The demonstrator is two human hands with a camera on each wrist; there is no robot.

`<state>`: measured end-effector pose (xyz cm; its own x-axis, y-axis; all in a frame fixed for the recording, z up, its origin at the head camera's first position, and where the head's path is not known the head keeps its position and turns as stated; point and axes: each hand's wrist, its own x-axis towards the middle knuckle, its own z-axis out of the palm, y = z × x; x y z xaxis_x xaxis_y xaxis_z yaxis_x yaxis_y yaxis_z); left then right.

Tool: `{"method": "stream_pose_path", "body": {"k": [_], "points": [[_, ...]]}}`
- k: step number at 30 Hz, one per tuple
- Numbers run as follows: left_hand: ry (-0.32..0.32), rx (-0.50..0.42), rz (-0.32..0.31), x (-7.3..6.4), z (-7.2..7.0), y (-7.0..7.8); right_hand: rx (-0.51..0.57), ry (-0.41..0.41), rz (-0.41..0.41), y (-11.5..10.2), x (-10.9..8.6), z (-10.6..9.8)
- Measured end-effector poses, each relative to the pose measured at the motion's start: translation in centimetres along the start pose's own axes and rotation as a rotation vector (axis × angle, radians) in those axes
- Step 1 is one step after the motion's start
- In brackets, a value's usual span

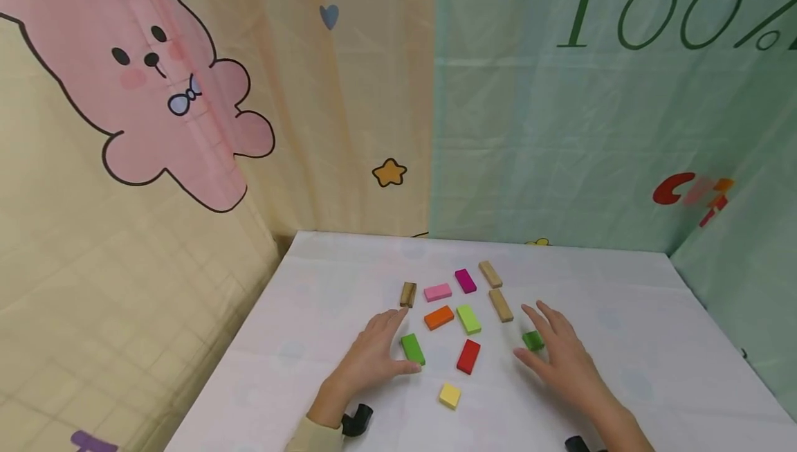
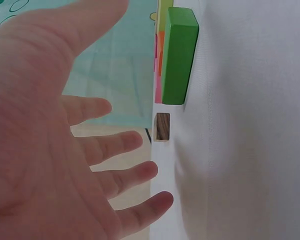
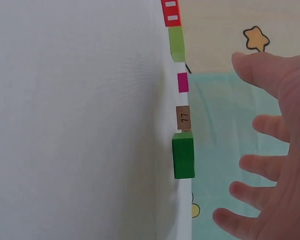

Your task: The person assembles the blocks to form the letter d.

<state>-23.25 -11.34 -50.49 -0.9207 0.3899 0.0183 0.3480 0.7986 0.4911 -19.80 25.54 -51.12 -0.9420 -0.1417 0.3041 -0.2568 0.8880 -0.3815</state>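
Note:
Small blocks lie scattered on the white table. My left hand (image 1: 371,351), fingers spread and holding nothing, is beside a green block (image 1: 413,349), which stands large in the left wrist view. Beyond its fingertips lies a dark-grained wooden block (image 1: 407,294). On the other side, my right hand (image 1: 562,358) hovers with spread fingers around a dark green block (image 1: 533,340), partly hidden by it in the head view. Between the hands are a red block (image 1: 468,356), a lime block (image 1: 469,319), an orange block (image 1: 438,318) and, nearer, a yellow block (image 1: 450,396).
Farther back lie a pink block (image 1: 438,292), a magenta block (image 1: 465,281) and two pale wooden blocks, one (image 1: 490,274) behind the other (image 1: 501,305). Printed curtains (image 1: 349,106) hang behind and along both sides of the white table (image 1: 261,369).

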Motion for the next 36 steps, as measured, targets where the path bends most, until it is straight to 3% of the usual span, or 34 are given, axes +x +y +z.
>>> {"method": "stream_pose_path", "body": {"k": [11, 17, 22, 36], "points": [[0.015, 0.006, 0.042, 0.3, 0.5, 0.5, 0.114, -0.082, 0.054, -1.4, 0.0, 0.7], [0.024, 0.045, 0.022, 0.2, 0.8, 0.5, 0.161, -0.080, 0.025, -2.3, -0.1, 1.5], [0.036, 0.082, 0.002, 0.3, 1.0, 0.6, 0.198, -0.127, 0.033, -3.3, 0.0, 1.8], [0.049, 0.125, 0.006, 0.3, 1.3, 0.6, 0.141, -0.222, 0.025, -6.1, 0.8, 3.0]]}}
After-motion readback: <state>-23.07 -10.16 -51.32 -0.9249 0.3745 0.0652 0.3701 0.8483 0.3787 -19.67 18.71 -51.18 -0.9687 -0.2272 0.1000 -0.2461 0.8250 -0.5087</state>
